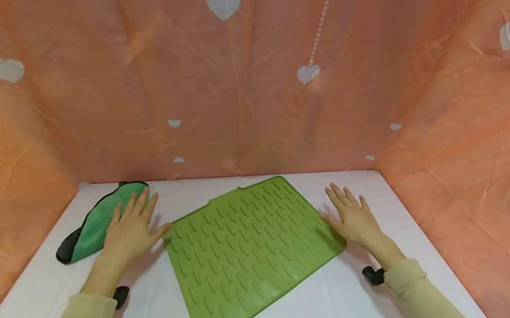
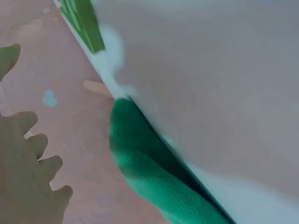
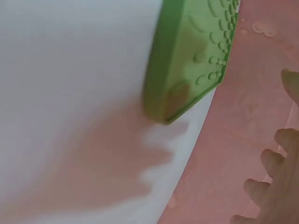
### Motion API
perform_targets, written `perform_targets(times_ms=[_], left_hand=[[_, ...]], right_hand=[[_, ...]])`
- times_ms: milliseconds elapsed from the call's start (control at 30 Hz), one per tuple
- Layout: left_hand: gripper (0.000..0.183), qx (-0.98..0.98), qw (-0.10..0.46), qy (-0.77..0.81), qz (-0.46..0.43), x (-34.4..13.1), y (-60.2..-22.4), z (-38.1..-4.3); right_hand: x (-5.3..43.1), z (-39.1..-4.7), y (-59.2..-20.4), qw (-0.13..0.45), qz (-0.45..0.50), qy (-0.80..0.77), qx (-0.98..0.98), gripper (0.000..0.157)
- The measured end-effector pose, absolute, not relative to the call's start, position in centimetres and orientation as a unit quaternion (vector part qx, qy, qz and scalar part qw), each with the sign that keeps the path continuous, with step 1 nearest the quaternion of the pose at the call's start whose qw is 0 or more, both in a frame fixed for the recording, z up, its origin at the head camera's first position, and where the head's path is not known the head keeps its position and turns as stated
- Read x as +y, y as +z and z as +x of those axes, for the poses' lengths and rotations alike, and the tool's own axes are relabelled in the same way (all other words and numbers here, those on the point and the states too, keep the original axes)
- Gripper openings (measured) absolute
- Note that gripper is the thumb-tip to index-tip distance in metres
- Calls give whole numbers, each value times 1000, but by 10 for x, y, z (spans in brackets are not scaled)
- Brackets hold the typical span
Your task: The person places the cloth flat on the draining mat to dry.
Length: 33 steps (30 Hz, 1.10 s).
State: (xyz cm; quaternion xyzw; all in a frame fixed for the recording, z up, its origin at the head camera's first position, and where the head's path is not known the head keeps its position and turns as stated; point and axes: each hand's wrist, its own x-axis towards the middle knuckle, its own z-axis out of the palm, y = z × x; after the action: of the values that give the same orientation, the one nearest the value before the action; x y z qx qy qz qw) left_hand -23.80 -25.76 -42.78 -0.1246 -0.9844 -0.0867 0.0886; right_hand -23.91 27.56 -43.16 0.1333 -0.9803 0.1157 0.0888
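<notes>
A green silicone drying mat (image 1: 252, 249) with raised oval ridges lies slanted on the white table. My left hand (image 1: 132, 232), fingers spread, is raised between the mat's left corner and a green cloth item (image 1: 96, 229) with black edging. In the head view its fingers overlap the cloth item; the left wrist view shows the spread fingers (image 2: 23, 172) apart from that green fabric (image 2: 149, 177). By the mat's right edge hovers my right hand (image 1: 355, 221), fingers extended. The right wrist view shows its fingers (image 3: 275, 177) apart from the mat (image 3: 187, 60), with a hand shadow below.
White cloth covers the table (image 1: 312, 311). Orange sheeting (image 1: 238, 102) with white hearts hangs behind the table and along both sides. Black wrist devices sit at the left cuff (image 1: 121, 296) and the right cuff (image 1: 373, 275).
</notes>
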Motion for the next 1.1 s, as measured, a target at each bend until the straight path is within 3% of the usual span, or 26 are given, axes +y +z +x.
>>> perform_targets(times_ms=[633,1100], left_hand=[[83,-984,77,-68,-143,-317,-445,-263],[81,-985,11,-55,-165,-329,-448,-283]], right_hand=[[301,-210,-452,40,216,129,-967,74],[294,-208,-462,-17,276,114,-954,74]])
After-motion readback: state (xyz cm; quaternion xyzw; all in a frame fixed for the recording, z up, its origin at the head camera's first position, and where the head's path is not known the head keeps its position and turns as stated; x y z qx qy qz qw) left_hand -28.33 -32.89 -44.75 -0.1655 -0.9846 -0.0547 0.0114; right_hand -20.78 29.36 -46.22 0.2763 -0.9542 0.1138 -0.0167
